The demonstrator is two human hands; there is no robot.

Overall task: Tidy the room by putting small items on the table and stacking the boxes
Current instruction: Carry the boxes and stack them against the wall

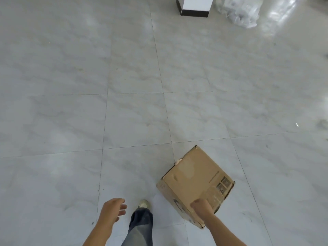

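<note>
Head view looks down on the right hand, whose fingers curl over the near top edge of the cardboard box, holding it tilted at the person's right side. It seems to hang clear of the tiled floor, though from straight above I cannot be sure. A one-handed hold on an edge lets the box swing, so the carry would go better with the left hand brought under the far corner before the box is set squarely on the white box well ahead, if that is the stack. The left hand is free, low before the body, fingers loosely spread and holding nothing. Both forearms reach forward and down.
</note>
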